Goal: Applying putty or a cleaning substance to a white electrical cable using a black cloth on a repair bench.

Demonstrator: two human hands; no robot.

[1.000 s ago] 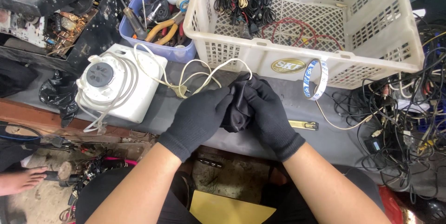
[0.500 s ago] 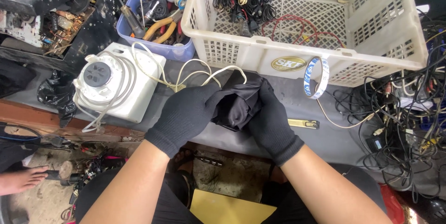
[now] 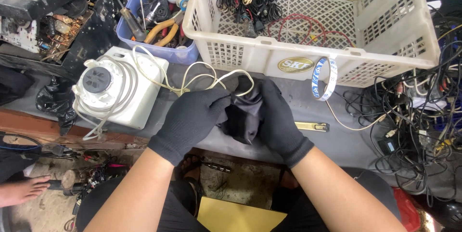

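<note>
Both my hands wear black gloves and meet over the grey table edge. My left hand [image 3: 190,121] and my right hand [image 3: 279,119] together grip a crumpled black plastic bag [image 3: 243,116] between them. A white cord [image 3: 202,75] loops from behind the bag toward a white boxy appliance [image 3: 120,87] with a round dark dial, standing just left of my left hand. The cord's end is hidden behind the bag and fingers.
A cream plastic basket [image 3: 269,51] holding dark and red cables stands behind my hands. A blue bin [image 3: 180,54] of pliers and screwdrivers sits back left. A blue-and-white tape ring [image 3: 323,79] hangs on the basket. Tangled black cables [image 3: 418,116] fill the right. A bare foot [image 3: 21,191] shows at lower left.
My hands have shifted slightly and kept working the black bag, bunching it more between the fingers. The appliance and basket have not moved on the table.
</note>
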